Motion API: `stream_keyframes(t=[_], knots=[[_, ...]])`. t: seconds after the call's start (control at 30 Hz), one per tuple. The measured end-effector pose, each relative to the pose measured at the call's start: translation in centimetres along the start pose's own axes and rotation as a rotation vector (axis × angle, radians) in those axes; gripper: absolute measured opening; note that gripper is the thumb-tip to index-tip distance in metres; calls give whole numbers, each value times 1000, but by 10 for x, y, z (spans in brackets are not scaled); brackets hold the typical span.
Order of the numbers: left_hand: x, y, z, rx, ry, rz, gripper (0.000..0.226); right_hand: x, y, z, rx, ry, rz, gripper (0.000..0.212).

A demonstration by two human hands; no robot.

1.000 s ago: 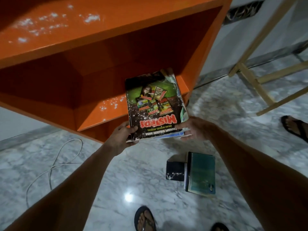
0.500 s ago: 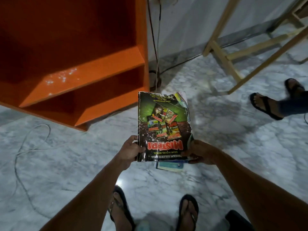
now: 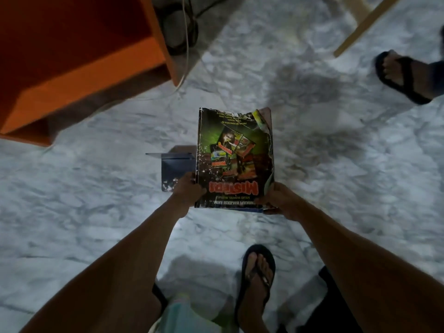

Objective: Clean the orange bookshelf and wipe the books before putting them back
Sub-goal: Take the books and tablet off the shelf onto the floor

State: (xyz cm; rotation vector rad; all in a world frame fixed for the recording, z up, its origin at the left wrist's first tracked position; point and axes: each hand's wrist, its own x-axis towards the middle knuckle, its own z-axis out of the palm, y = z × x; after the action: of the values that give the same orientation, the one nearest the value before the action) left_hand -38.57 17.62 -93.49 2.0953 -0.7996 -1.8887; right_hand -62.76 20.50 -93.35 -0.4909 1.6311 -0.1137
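Note:
I hold a worn magazine (image 3: 234,159) with a green and black cover and the red word "MISTERI" upside down, over the marble floor. My left hand (image 3: 188,188) grips its lower left edge and my right hand (image 3: 278,200) grips its lower right corner. At least one more thin book lies under it in the same grip. The orange bookshelf (image 3: 79,61) stands at the upper left, its lower shelves empty. A dark blue book (image 3: 176,169) lies on the floor, half hidden behind the magazine and my left hand.
A white cable (image 3: 185,39) and a dark round object (image 3: 180,32) lie beside the shelf's right side. A pale wooden frame leg (image 3: 360,25) crosses the upper right. Another person's sandalled foot (image 3: 403,75) is at the right edge. My own foot (image 3: 258,275) is below.
I have drawn the magazine out and away from the shelf, lowering it over the floor. The view tilted downward, and the other person's foot came closer on the right.

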Motion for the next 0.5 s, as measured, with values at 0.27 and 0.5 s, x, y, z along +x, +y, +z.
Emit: stream_keyframes(t=[0.27,0.5], knots=[[37,-31,5,124,54,-8,38,33,26,25,20,52,-25,21],[33,-26,3,194,108,-29,38,36,20,34,13,91,27,20]])
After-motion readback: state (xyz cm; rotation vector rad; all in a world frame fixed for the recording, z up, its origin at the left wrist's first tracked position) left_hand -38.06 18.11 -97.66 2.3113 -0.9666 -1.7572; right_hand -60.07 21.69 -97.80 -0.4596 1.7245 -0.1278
